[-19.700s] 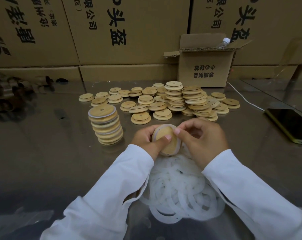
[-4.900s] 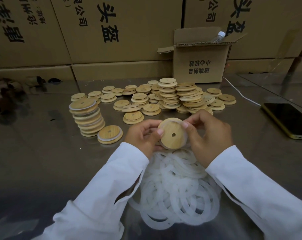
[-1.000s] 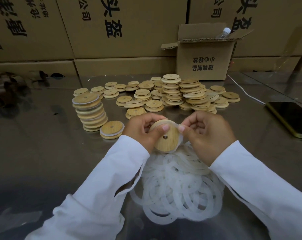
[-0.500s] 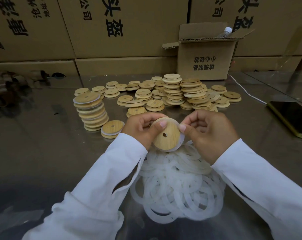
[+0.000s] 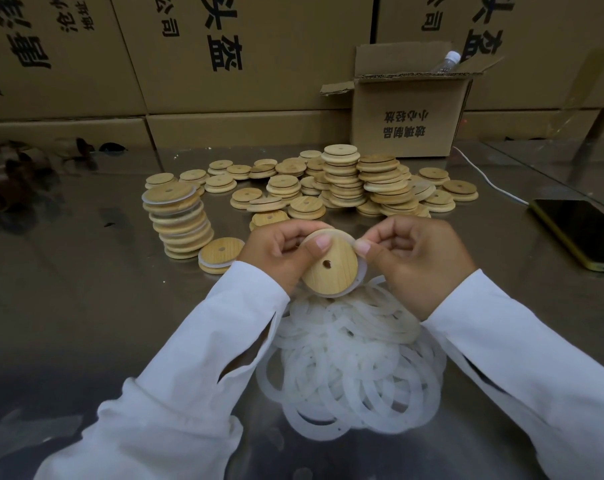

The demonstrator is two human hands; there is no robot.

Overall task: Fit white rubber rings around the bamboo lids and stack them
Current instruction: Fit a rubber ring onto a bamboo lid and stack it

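Left of centre, a stack of ringed lids (image 5: 177, 220) stands on the tabletop (image 5: 68, 306), leaning a little. A single ringed lid (image 5: 220, 255) lies flat just beside its near right foot.

At centre, the left hand (image 5: 276, 252) grips a bamboo lid (image 5: 330, 268). Its fingers (image 5: 286, 237) are curled behind the lid's left edge and the thumb is laid on the upper face. The lid is held tilted, clear of the tabletop, with its small hole facing the camera. A white rubber ring (image 5: 361, 273) shows along the lid's right and lower rim.

The right hand (image 5: 418, 261) has its fingers curled inward. Its thumb tip pinches the ring at the lid's upper right edge.

Directly below both hands, on the near side, a pile of loose white rings (image 5: 349, 368) lies on the tabletop.

Beyond the hands, bare bamboo lids (image 5: 362, 181) lie partly stacked and partly scattered. Behind them stands a small open carton (image 5: 408, 116) with a bottle (image 5: 446, 62) inside it.

At the right edge, a phone (image 5: 581, 233) lies flat with a white cable (image 5: 484, 174) running to it.
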